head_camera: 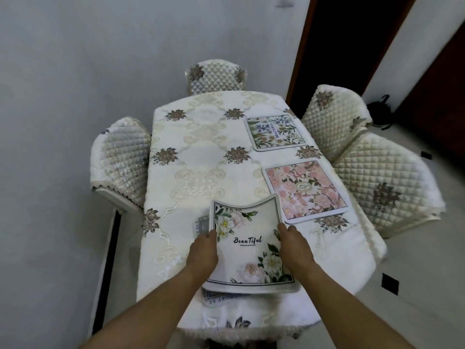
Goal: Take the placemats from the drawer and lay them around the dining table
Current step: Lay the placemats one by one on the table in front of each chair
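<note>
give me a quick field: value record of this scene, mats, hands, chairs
table: cloth-covered table
mats laid: green mat and pink mat, both flat along the right edge
mat in hand: white mat, far edge curled up
under it: another mat, partly hidden
left hand: grips white mat's left edge
right hand: grips its right edge
chairs: four in view, quilted covers

Three placemats show fully. A white placemat [247, 244] with pale flowers and the word "BeauTiful" sits at the near end of the dining table [201, 137], its far edge curled upward — another mat [201, 224] peeks out beneath it. A pink blossom placemat [305, 191] lies flat along the right side; farther back, a green-and-blue floral placemat [275, 132] lies flat too.
</note>
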A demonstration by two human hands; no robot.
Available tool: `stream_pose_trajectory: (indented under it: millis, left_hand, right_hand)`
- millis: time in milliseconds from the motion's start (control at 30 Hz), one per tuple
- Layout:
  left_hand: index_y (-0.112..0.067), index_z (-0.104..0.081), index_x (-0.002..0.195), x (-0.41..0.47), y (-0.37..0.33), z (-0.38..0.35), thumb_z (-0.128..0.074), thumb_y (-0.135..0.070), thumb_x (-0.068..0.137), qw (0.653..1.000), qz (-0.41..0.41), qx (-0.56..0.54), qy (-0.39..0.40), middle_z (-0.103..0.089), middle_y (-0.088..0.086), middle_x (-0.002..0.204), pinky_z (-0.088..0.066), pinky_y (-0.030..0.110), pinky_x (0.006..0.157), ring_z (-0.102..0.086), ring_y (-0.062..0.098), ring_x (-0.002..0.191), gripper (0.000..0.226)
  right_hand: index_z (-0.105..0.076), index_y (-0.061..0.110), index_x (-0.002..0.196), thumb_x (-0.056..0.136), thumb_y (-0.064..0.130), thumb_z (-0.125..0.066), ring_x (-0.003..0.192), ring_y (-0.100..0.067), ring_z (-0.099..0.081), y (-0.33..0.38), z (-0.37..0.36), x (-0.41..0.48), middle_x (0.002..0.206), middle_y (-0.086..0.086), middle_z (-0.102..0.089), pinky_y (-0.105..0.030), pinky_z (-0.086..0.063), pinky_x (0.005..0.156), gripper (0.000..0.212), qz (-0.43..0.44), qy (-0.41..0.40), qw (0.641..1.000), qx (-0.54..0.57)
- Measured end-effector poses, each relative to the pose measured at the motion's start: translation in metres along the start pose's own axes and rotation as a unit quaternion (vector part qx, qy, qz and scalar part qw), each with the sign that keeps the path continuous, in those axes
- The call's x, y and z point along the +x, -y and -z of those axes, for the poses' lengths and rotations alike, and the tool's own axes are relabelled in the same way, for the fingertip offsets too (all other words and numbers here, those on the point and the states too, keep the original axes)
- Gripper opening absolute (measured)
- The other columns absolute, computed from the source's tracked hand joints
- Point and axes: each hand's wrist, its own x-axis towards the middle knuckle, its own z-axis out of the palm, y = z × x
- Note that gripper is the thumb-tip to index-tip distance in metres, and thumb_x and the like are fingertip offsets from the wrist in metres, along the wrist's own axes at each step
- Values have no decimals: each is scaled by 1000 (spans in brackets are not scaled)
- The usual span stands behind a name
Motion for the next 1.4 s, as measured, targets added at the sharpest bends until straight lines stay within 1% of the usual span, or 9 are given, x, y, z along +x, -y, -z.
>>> stream_pose_trajectory:
  millis: [267, 367, 467, 600, 733, 1000, 1200, 1300, 1400]
  left_hand:
    - [-5, -53, 109, 6, -63, 2, -44, 1, 86, 995, -101, 11, 0, -55, 19, 110, -38, 34, 66, -58, 35, 92, 25]
    - [-4, -52, 110, 5, -106, -4, -43, 2, 88, 991, -130, 18, 4, -54, 19, 113, -38, 34, 66, -57, 34, 92, 25]
    - [-4, -53, 108, 2, -158, -18, -43, 0, 90, 987, -158, 23, 4, -56, 19, 109, -39, 34, 66, -56, 33, 88, 21]
    - [-6, -52, 98, -2, -245, -41, -43, -4, 90, 981, -195, 9, 0, -55, 19, 98, -34, 33, 62, -55, 34, 83, 13]
    - [-11, -55, 90, -11, -356, -74, -49, -14, 90, 971, -238, -16, 16, -60, 17, 94, -40, 34, 63, -59, 35, 84, 8]
    - [-9, -56, 93, -26, -547, -121, -53, -18, 91, 938, -346, -20, 22, -58, 15, 93, -35, 30, 61, -57, 31, 78, 9]
    - [-12, -53, 89, 7, -659, -132, -54, -19, 87, 915, -403, -25, 26, -55, 11, 90, -42, 33, 62, -55, 30, 76, 7]
    - [-12, -53, 89, 47, -720, -140, -52, -17, 85, 903, -427, -26, 40, -55, 11, 91, -50, 39, 69, -55, 31, 80, 6]
    - [-12, -54, 90, 90, -783, -145, -51, -17, 86, 896, -441, -37, 48, -54, 11, 89, -50, 37, 69, -57, 32, 79, 7]
  right_hand:
    - [-46, 15, 101, 80, 3, -40, 71, -28, -47, -80, 29, -41, 91, -7, -47, -35, -43, 62, 24, -69, -52, 996, 30]
    - [-46, 15, 100, 81, 3, -42, 73, -29, -52, -121, 38, -56, 87, -4, -43, -35, -44, 61, 22, -101, -54, 993, 29]
    - [-46, 15, 98, 82, 3, -42, 77, -32, -55, -172, 49, -73, 93, -8, -49, -35, -43, 60, 20, -121, -62, 990, 40]
    - [-51, 12, 97, 84, 2, -44, 82, -34, -57, -252, 64, -103, 97, -12, -53, -34, -44, 64, 18, -142, -94, 983, 71]
    - [-51, 8, 95, 84, -2, -42, 75, -31, -56, -355, 89, -140, 95, -14, -51, -31, -37, 60, 18, -165, -99, 977, 86]
    - [-48, 9, 90, 85, -1, -41, 79, -30, -55, -520, 144, -190, 92, -12, -50, -35, -49, 70, 14, -244, -127, 955, 112]
    - [-51, 6, 95, 83, -5, -42, 78, -31, -56, -609, 169, -166, 94, -13, -51, -34, -47, 67, 18, -282, -133, 946, 89]
    - [-51, 7, 96, 83, -4, -43, 76, -32, -56, -656, 186, -138, 94, -12, -52, -34, -44, 63, 19, -298, -129, 943, 67]
    - [-51, 9, 96, 85, 0, -44, 77, -32, -55, -703, 209, -111, 93, -11, -51, -32, -43, 63, 17, -330, -145, 931, 56]
